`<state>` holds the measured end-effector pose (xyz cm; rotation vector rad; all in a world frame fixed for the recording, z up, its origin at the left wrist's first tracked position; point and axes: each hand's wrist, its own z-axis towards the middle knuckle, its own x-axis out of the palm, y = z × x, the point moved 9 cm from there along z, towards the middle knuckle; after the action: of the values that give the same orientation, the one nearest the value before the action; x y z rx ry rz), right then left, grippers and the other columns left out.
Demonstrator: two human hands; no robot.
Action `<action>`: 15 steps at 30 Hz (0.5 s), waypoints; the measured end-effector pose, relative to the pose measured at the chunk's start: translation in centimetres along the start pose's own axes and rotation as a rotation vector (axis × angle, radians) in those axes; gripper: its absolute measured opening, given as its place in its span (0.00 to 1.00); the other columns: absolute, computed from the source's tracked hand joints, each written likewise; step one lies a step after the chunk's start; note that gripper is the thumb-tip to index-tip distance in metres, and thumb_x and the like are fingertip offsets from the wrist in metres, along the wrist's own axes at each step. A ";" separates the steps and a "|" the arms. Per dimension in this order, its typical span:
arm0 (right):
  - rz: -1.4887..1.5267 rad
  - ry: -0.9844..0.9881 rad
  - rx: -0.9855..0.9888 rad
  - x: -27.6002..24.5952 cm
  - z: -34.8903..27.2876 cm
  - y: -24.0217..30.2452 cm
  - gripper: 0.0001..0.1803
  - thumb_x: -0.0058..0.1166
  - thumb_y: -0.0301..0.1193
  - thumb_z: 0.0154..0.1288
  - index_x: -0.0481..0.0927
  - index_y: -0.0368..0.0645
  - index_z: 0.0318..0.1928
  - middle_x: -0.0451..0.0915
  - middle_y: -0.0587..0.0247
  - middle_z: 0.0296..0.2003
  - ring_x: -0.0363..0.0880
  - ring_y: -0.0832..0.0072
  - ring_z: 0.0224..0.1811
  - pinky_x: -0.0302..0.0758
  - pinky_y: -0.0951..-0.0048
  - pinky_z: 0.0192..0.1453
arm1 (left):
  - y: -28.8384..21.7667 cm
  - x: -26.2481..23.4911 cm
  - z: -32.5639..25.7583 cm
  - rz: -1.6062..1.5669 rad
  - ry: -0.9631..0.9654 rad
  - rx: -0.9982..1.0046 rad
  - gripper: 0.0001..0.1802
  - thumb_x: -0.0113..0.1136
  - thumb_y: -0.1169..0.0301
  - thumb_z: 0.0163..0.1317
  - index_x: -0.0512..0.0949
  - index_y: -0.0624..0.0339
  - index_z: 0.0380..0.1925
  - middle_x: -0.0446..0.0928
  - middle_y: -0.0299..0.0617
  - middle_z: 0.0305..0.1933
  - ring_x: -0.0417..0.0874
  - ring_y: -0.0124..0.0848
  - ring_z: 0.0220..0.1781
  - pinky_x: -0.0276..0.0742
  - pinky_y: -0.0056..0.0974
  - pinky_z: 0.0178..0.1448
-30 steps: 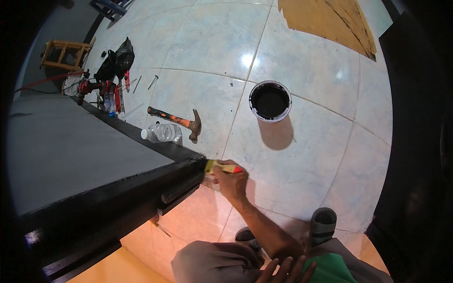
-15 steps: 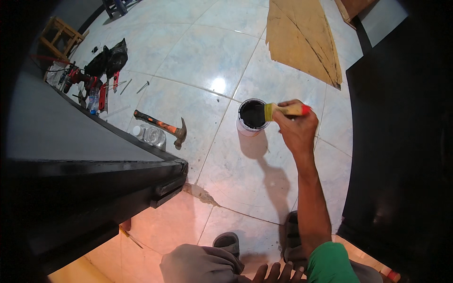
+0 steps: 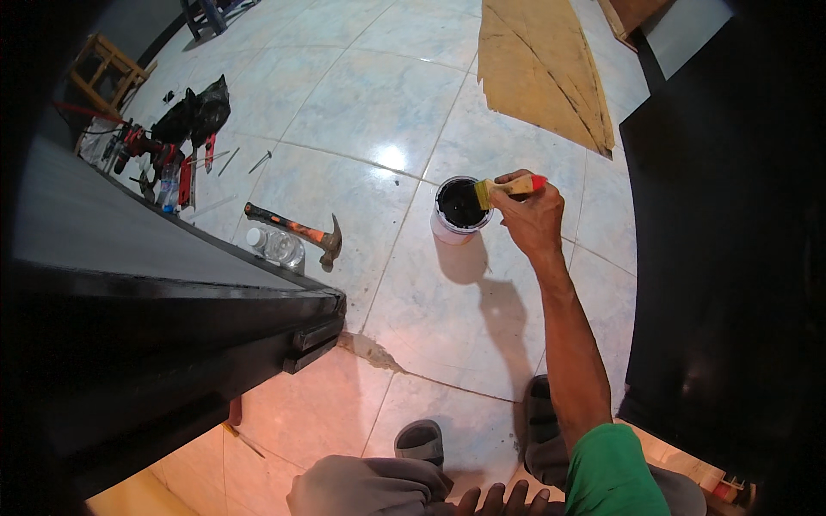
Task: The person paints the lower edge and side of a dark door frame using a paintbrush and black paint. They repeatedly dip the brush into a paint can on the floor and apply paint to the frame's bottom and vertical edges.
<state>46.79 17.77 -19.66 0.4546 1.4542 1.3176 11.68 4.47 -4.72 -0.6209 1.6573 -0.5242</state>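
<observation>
A paintbrush [image 3: 513,186] with a pale wooden handle and red tip is held in my right hand [image 3: 535,219], the fingers pinched round its handle. Its bristle end reaches over the right rim of a white can [image 3: 451,232] standing on the tiled floor. Black paint [image 3: 460,203] fills the can's mouth; whether the bristle tips touch it, I cannot tell. At the lower edge, by my knee, only the fingers of my left hand [image 3: 505,500] show, stretched and slightly spread, with nothing seen in them.
A claw hammer [image 3: 297,227] and a clear bottle [image 3: 281,248] lie beside the black door frame [image 3: 310,322] on the left. Farther off are a red drill [image 3: 142,144] and a black bag [image 3: 202,110]. A brown board [image 3: 546,73] lies beyond the can; a dark panel [image 3: 705,284] stands right.
My right hand has moved a little left with the paintbrush, bringing its bristle end farther over the can's mouth. My left fingers stay near the lower edge.
</observation>
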 end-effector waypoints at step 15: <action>-0.214 0.299 -0.523 -1.9 -6.5 2.2 0.16 0.73 0.19 0.52 0.88 0.47 0.42 0.90 0.65 0.42 0.83 0.62 0.43 0.81 0.64 0.50 | -1.7 1.0 -1.3 0.007 0.095 0.031 0.31 0.54 0.64 0.69 0.68 0.54 0.73 0.72 0.52 0.71 0.73 0.52 0.70 0.69 0.62 0.72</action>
<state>41.13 13.82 -18.08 -0.2425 1.2822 1.5639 10.48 2.49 -4.15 -0.5754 1.7365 -0.5806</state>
